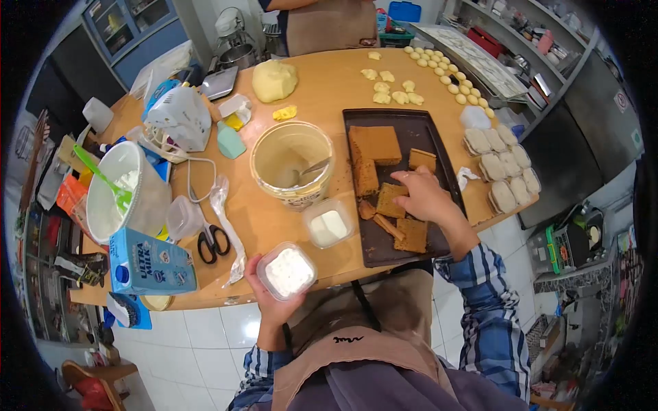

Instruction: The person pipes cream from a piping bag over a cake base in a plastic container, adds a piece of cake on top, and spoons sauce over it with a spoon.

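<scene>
holding one tub (311, 279) in left hand (273, 307), right hand (430, 197) over one tray (374, 248)

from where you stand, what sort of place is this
Likely a small bakery or baking kitchen: a stand mixer, pale dough balls and a dark tray of brown cake suggest it.

A wood-toned table (322, 77) carries a dark tray (377, 249), an open tub (273, 186), black-handled scissors (208, 235) and a blue milk carton (152, 263), with a pale dough mound (274, 81) and rows of small dough balls (439, 71) toward the far side.
</scene>
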Demonstrator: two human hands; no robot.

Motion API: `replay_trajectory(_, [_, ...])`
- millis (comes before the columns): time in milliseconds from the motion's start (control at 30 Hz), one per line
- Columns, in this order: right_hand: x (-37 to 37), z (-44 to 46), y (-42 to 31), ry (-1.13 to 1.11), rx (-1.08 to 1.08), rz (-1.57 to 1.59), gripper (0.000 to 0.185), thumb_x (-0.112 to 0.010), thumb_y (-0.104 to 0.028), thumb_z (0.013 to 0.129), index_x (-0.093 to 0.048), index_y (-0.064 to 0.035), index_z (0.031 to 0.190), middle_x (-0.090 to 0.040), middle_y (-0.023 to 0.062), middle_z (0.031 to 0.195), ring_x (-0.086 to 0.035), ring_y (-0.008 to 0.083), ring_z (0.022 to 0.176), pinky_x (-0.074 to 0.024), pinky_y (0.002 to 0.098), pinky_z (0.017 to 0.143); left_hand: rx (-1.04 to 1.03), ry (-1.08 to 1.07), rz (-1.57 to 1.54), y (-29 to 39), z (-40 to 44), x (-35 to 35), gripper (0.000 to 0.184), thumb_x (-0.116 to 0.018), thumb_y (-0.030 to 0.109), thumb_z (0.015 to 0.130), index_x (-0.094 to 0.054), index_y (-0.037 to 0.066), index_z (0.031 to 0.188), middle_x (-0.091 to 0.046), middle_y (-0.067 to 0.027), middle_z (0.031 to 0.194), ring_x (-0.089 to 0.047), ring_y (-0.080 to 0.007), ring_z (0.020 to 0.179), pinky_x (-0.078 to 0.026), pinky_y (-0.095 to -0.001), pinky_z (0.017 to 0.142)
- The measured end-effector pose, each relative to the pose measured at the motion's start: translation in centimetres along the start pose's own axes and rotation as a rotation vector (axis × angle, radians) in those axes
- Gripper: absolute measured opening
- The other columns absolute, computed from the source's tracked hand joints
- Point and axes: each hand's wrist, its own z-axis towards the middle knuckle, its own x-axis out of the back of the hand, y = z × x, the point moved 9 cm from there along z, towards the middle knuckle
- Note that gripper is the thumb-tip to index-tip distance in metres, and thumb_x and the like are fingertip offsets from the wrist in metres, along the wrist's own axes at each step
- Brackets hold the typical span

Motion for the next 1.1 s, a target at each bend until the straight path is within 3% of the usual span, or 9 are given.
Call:
replay_trajectory(267, [-1.7, 1.7, 0.2, -0.142, -0.056, -0.081, 0.06, -0.073, -0.019, 0.07, -0.051, -0.0027, 0.123, -0.062, 0.0162, 0.107, -0.05, 0.032, 0.104, -0.0399, 0.0379, 0.091, 0.016, -0.065, -0.066, -0.7, 0.0, -0.4, 0.093, -0.077, 0.002, 0.055, -0.018, 0.007, 0.126, -0.041, -0.0161, 0.121, -0.048, -0.0265, 0.114, -0.041, -0.0389, 0.097])
replay_trajectory(467, [-1.4, 2.1, 0.0, -0.12, -0.031, -0.053, 0.063, -0.076, -0.018, 0.063, -0.054, -0.0011, 0.119, -0.062, 0.0142, 0.098, -0.051, 0.031, 0.1, -0.0426, 0.0379, 0.086, 0.004, -0.062, -0.05, -0.9, 0.0, -0.5, 0.094, -0.078, 0.003, 0.055, -0.018, 0.007, 0.127, -0.041, -0.0155, 0.121, -0.048, -0.0261, 0.114, -0.042, -0.0392, 0.096])
replay_trajectory(567, [-0.9, 1.9, 0.1, -0.176, -0.095, -0.01, 0.053, -0.073, -0.018, 0.065, -0.058, -0.0036, 0.114, -0.059, 0.0168, 0.113, -0.051, 0.0344, 0.106, -0.0394, 0.044, 0.091, -0.024, -0.071, 0.015, -1.0, -0.1, -0.4, 0.097, -0.08, 0.007, 0.054, -0.018, 0.009, 0.128, -0.042, -0.0147, 0.122, -0.048, -0.0265, 0.114, -0.044, -0.0399, 0.095])
replay_trajectory(667, [-0.5, 1.7, -0.3, -0.15, -0.042, -0.001, 0.047, -0.077, -0.015, 0.06, -0.061, 0.0011, 0.102, -0.06, 0.0147, 0.091, -0.052, 0.0303, 0.095, -0.0431, 0.0378, 0.083, -0.017, -0.076, 0.013, -0.9, 0.1, -0.5, 0.096, -0.08, 0.007, 0.054, -0.018, 0.009, 0.128, -0.042, -0.0143, 0.122, -0.048, -0.0263, 0.114, -0.044, -0.0397, 0.095])
replay_trajectory(767, [-0.1, 1.3, -0.6, -0.034, 0.033, -0.003, 0.037, -0.076, -0.013, 0.061, -0.06, 0.0025, 0.091, -0.061, 0.0151, 0.087, -0.055, 0.0317, 0.088, -0.045, 0.037, 0.078, 0.003, -0.066, -0.002, -0.9, 0.1, -0.6, 0.096, -0.079, 0.006, 0.055, -0.018, 0.009, 0.128, -0.042, -0.014, 0.121, -0.047, -0.0261, 0.114, -0.044, -0.0395, 0.095])
replay_trajectory(867, [-0.7, 0.8, 0.2, -0.084, -0.057, 0.205, 0.033, -0.074, -0.014, 0.064, -0.063, -0.0018, 0.092, -0.064, 0.0152, 0.086, -0.06, 0.0315, 0.087, -0.0465, 0.0407, 0.077, 0.03, -0.043, -0.009, -1.0, 0.0, -0.7, 0.094, -0.077, 0.004, 0.055, -0.017, 0.007, 0.128, -0.041, -0.0145, 0.121, -0.047, -0.0256, 0.114, -0.043, -0.0386, 0.096])
replay_trajectory(967, [-0.9, 0.6, 1.7, -0.053, -0.035, 0.364, 0.034, -0.074, -0.012, 0.065, -0.061, 0.0007, 0.094, -0.064, 0.014, 0.086, -0.062, 0.0267, 0.078, -0.0483, 0.0353, 0.069, 0.014, -0.044, 0.037, -0.3, 0.1, -1.1, 0.092, -0.075, -0.002, 0.056, -0.017, 0.003, 0.127, -0.041, -0.0158, 0.121, -0.047, -0.0252, 0.114, -0.041, -0.0374, 0.097])
replay_trajectory(1100, [-0.2, -0.7, 3.5, 0.023, -0.16, 0.966, 0.033, -0.07, -0.003, 0.071, -0.055, 0.0054, 0.099, -0.064, 0.008, 0.083, -0.061, 0.0129, 0.071, -0.0468, 0.0237, 0.059, 0.039, -0.049, 0.15, 0.0, 0.0, -1.7, 0.093, -0.076, 0.0, 0.057, -0.016, 0.004, 0.128, -0.041, -0.0172, 0.12, -0.047, -0.0266, 0.113, -0.042, -0.0381, 0.096])
